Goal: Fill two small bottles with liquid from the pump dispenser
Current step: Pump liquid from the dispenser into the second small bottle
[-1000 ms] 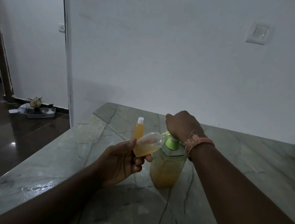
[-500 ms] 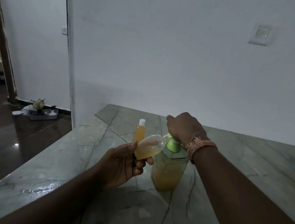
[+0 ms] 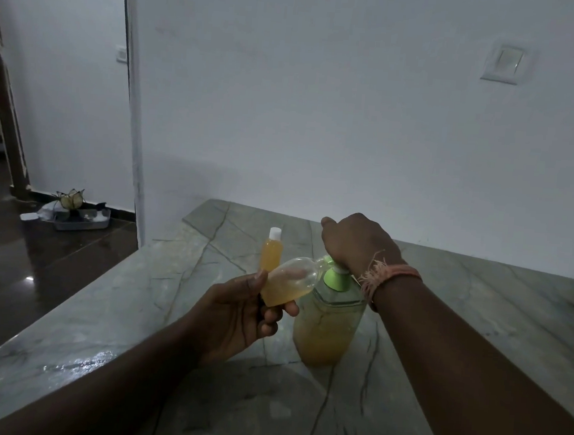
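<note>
Head view, one moment. On the grey-green veined stone counter (image 3: pixel 477 318) I see the pump dispenser (image 3: pixel 326 327) standing upright, its clear body holding orange-yellow liquid and topped by a light green collar and pump head. My right hand (image 3: pixel 355 245), a frayed orange thread band (image 3: pixel 389 277) at its wrist, is closed over the top of the pump head, palm down; how far the pump is depressed I cannot tell. My left hand (image 3: pixel 237 313) grips the open small bottle (image 3: pixel 289 281) between thumb and curled fingers, holding it tilted nearly on its side with its mouth turned toward the dispenser's spout; the mouth itself is hidden behind the green pump head, so contact with the spout is unclear. This bottle is part full, the liquid pooled in its lower end near my fingers. The capped small bottle (image 3: pixel 272 252), full of the same liquid and closed with a white cap, stands upright on the counter just behind the held one, apart from both hands. A wall switch plate (image 3: pixel 503 64) sits high on the white wall.
</note>
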